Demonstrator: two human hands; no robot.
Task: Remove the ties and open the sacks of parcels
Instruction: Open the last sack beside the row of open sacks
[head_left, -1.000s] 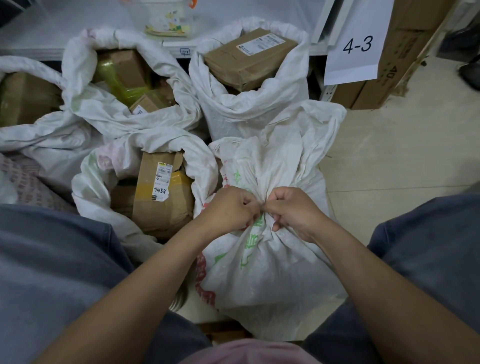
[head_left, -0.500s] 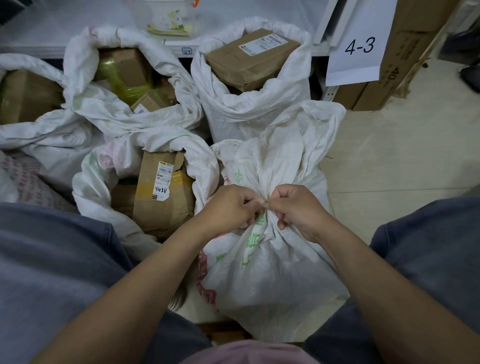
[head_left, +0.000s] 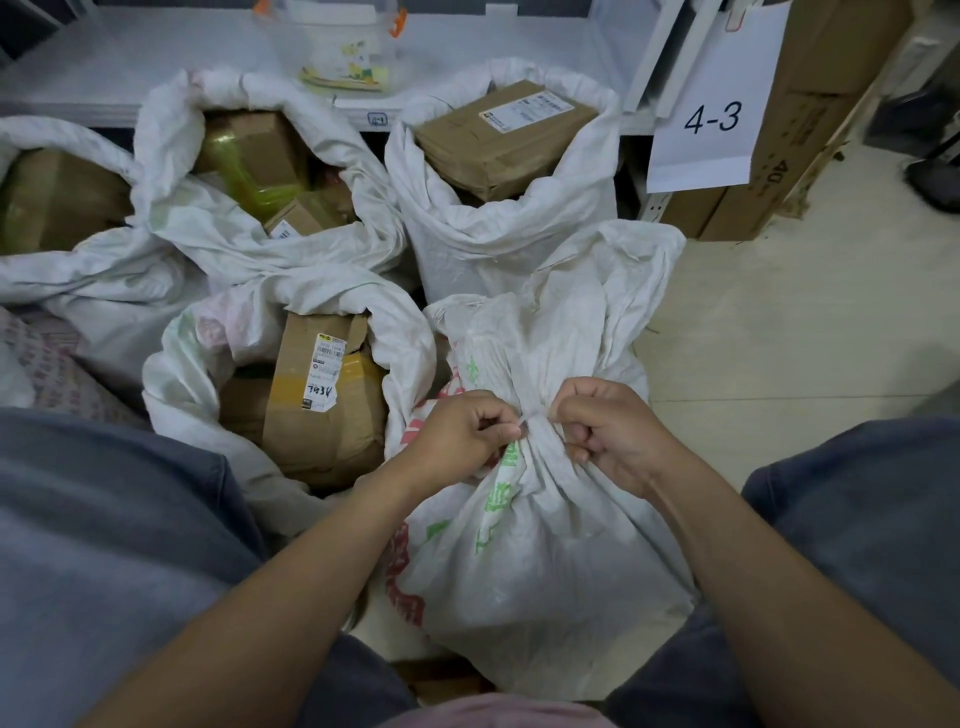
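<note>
While the tied sack stands on the floor between the person's knees, at the near right of the cluster, its neck is bunched tight under a thin white tie. From the head view, the left hand pinches one end of that tie between thumb and forefinger on the left of the neck. The right hand has its fingers curled in on the right of the neck, apparently nipping the tie there, so both hands are closed on it, close together but not touching. The sack is woven plastic cloth, soft and creased. I judge it will slump and slide under the fingers rather than hold a shape, and the bulging body suggests a fair weight of parcels inside. The tie looks narrow, slick and fiddly, best taken by fingertips right at the knot, with the gathered neck just below it the place to steady the sack. To the left and farther off, the open sacks have their mouths rolled down and show cardboard boxes.
</note>
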